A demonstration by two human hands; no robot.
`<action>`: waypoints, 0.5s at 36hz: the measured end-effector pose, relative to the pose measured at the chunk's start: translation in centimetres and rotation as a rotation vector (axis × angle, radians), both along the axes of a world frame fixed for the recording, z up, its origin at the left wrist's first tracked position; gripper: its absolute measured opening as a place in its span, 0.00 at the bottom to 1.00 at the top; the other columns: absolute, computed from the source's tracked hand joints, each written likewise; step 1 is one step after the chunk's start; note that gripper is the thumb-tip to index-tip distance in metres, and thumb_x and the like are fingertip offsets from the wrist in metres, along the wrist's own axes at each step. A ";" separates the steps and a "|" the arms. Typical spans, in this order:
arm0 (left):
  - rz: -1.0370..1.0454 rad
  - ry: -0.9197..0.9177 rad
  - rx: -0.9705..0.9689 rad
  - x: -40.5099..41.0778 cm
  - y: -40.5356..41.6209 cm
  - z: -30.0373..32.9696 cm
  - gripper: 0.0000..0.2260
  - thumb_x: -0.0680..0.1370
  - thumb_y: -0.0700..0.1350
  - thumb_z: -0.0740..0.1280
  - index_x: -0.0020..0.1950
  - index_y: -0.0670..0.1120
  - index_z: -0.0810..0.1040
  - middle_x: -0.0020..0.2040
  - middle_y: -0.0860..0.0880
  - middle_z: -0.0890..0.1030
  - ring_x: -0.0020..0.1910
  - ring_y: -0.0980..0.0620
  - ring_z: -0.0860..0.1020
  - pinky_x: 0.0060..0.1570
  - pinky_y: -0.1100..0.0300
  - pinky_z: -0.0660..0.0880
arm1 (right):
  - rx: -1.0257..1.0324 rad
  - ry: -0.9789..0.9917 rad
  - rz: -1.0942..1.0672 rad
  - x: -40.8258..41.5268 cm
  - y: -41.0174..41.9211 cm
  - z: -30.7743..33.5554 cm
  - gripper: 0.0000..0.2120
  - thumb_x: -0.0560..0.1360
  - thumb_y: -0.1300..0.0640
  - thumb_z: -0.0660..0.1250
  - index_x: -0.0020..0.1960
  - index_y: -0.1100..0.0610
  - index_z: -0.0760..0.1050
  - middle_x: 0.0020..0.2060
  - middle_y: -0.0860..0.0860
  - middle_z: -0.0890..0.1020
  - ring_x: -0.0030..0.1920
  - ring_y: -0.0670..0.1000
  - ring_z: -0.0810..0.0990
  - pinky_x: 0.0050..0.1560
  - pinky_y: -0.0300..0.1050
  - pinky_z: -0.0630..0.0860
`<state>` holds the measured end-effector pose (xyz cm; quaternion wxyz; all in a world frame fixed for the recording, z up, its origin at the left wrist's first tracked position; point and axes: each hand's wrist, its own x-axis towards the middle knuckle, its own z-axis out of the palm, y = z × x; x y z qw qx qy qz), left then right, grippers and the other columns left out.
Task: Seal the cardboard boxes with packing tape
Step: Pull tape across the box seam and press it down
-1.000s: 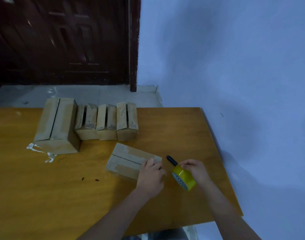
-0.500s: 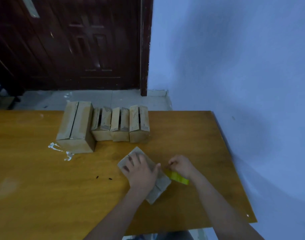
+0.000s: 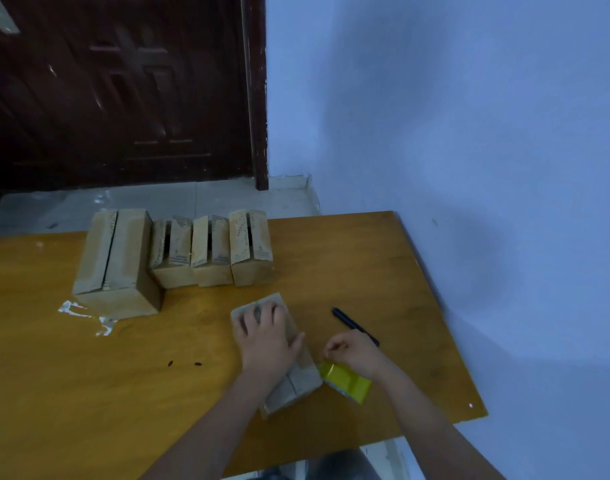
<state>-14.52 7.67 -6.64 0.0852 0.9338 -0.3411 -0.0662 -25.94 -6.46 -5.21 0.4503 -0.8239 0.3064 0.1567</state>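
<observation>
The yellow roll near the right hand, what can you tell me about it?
The yellow tape roll looks like glossy packing tape wound into a ring. It lies tilted at the near right end of the small cardboard box, close against it, low over the wooden table. The right hand is just above it with fingers curled, apparently pinching the tape's free end; the picture is too blurred to show the strip itself.

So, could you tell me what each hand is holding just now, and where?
Left hand presses flat on the top of the small cardboard box. Right hand grips the yellow tape roll at its upper edge.
</observation>
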 end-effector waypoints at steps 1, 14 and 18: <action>-0.004 -0.016 -0.041 0.1 0.5 -0.5 0.27 0.68 0.65 0.68 0.56 0.46 0.77 0.57 0.46 0.76 0.60 0.39 0.71 0.59 0.36 0.66 | 0.010 0.001 0.005 0.1 0.1 0.0 0.07 0.75 0.58 0.67 0.40 0.52 0.80 0.38 0.43 0.80 0.40 0.38 0.75 0.40 0.28 0.69; -0.113 -0.058 -0.119 0.9 2.6 -1.4 0.36 0.63 0.73 0.58 0.56 0.46 0.76 0.56 0.47 0.75 0.59 0.42 0.68 0.61 0.36 0.67 | -0.145 0.004 -0.103 -0.6 0.8 -1.8 0.07 0.76 0.59 0.65 0.40 0.52 0.78 0.40 0.45 0.79 0.44 0.43 0.76 0.42 0.30 0.68; -0.251 -0.088 -0.110 1.7 3.0 -1.6 0.33 0.63 0.71 0.59 0.56 0.47 0.75 0.56 0.48 0.75 0.60 0.41 0.69 0.64 0.38 0.60 | -0.139 -0.011 -0.143 -0.8 0.3 -1.8 0.06 0.76 0.59 0.66 0.41 0.53 0.79 0.42 0.47 0.80 0.44 0.43 0.75 0.38 0.24 0.67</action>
